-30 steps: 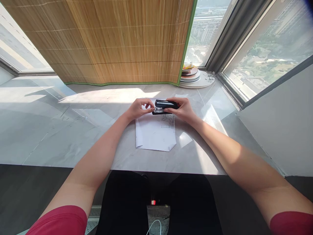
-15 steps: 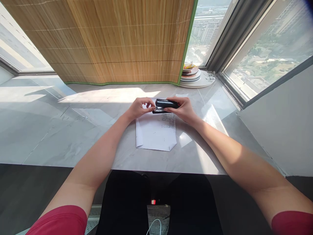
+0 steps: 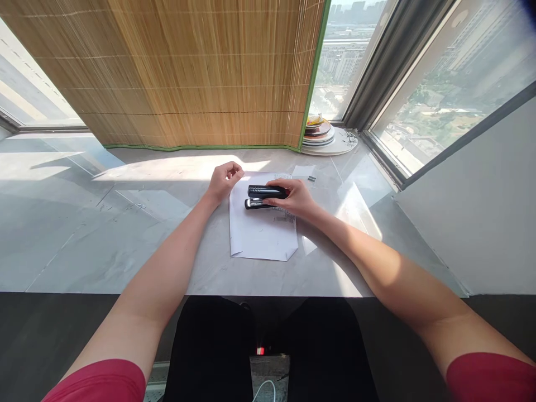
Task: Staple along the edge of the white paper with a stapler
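My right hand (image 3: pixel 294 196) grips a black stapler (image 3: pixel 260 191) by its rear end, its front pointing left. The stapler's upper arm and base stand a little apart at the front. It is above white paper (image 3: pixel 262 237) with folded lower corners, on which dark marks or small bits show beside my right fingers. My left hand (image 3: pixel 225 180) is away from the stapler, near the paper's upper left corner. Its thumb and forefinger are pinched together, and whatever may be between them is too small to tell.
Two short staple strips (image 3: pixel 312 178) lie beyond my right hand on the grey marble-look ledge (image 3: pixel 138 262). Stacked plates (image 3: pixel 320 134) stand by the window at the back right. A bamboo blind (image 3: pixel 188 78) hangs down to the ledge's rear.
My left hand has come off the stapler's front and moved left. My right hand has brought the stapler left and nearer to me. The view has shifted slightly.
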The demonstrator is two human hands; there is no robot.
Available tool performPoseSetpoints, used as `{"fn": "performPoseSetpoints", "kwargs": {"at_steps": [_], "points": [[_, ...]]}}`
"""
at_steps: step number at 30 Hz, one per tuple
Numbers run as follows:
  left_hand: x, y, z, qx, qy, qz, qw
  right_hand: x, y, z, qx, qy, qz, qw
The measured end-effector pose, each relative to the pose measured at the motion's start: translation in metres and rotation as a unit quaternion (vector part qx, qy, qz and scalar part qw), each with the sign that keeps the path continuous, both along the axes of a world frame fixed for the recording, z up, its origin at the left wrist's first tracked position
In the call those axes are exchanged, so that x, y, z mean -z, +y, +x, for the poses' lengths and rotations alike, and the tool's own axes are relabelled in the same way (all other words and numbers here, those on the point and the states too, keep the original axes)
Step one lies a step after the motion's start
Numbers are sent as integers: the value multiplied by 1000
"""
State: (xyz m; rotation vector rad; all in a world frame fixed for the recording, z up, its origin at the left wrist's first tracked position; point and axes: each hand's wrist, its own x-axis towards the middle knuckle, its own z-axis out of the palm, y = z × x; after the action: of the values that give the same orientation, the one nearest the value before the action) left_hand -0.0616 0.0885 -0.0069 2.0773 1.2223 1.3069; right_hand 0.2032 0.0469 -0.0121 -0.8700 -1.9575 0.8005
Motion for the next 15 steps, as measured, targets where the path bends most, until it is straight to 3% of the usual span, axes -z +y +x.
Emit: {"fn": "performPoseSetpoints", "kwargs": {"at_steps": [6, 12, 15], "points": [[12, 6, 2, 31, 108, 13, 994, -1, -2, -5, -49, -52, -2, 997], [22, 11, 2, -45, 221, 4, 974, -12, -5, -4, -108, -103, 14, 989], [23, 11, 1, -36, 234, -14, 971, -15, -10, -6, -151, -119, 7, 981]]}}
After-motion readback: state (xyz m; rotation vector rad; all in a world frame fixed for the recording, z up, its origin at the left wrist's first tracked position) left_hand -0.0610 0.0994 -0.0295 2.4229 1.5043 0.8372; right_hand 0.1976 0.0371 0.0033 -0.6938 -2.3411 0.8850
